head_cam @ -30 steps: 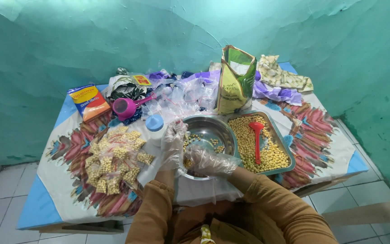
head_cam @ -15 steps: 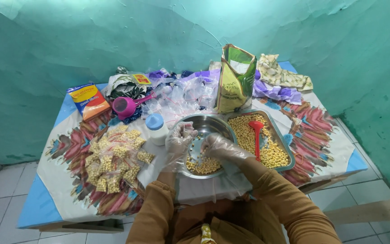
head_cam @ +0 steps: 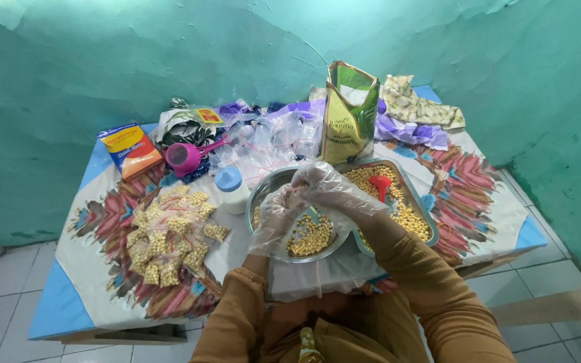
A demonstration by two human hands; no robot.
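Metal bowl (head_cam: 270, 191) of yellow chickpeas sits at the near-middle of the table (head_cam: 506, 215), right in front of us. Both our hands hover over it in clear plastic gloves.

Left hand (head_cam: 274, 218): over the bowl's left half, fingers curled together, looks pinched on a small clear bag (head_cam: 304, 228) with chickpeas in it. Glove film blurs the edges, so we can't tell the exact grip.

Right hand (head_cam: 327, 188): above the bowl's far rim, just beside the left hand, fingers bunched together at the top of the same bag, as far as we can tell.

Around it:
- Rectangular metal tray (head_cam: 419, 202) of loose chickpeas touching the bowl on the right, red scoop (head_cam: 380, 184) lying in it.
- White bottle with blue cap (head_cam: 231, 189) just left of the bowl.
- Pile of filled small packets (head_cam: 169, 232) further left on the patterned cloth.
- Green and gold pouch (head_cam: 350, 114) upright behind bowl and tray.
- Heap of empty clear bags (head_cam: 270, 141) behind the bowl, pink scoop (head_cam: 186, 156) to its left.
- Orange and blue box (head_cam: 131, 149) at the far left corner.
- Teal wall (head_cam: 102, 60) behind.
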